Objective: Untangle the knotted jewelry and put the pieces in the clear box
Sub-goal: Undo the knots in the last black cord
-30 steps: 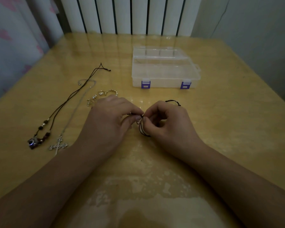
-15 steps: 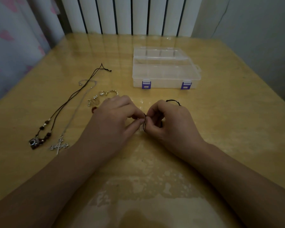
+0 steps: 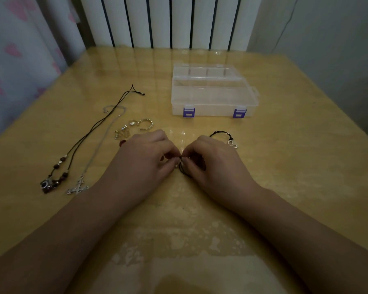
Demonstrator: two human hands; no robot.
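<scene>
My left hand (image 3: pixel 142 164) and my right hand (image 3: pixel 215 164) meet at the table's middle, both pinching a knotted black cord piece (image 3: pixel 184 169) between thumb and fingertips. A loop of that cord with a small silver charm (image 3: pixel 232 143) pokes out behind my right hand. The clear box (image 3: pixel 214 92), lid down with two purple latches, sits beyond the hands. To the left lie a black beaded cord necklace (image 3: pixel 57 172), a silver cross necklace (image 3: pixel 78 188) and several rings and small silver pieces (image 3: pixel 134 127).
The yellow table (image 3: pixel 295 166) has a glossy cover. A white radiator (image 3: pixel 170 20) stands behind its far edge, a patterned curtain (image 3: pixel 13 60) on the left, and a grey wall on the right.
Both hands keep working the cord at the same spot. The silver charm by my right hand has come into sight, and a short cord loop hangs lower between the fingertips again.
</scene>
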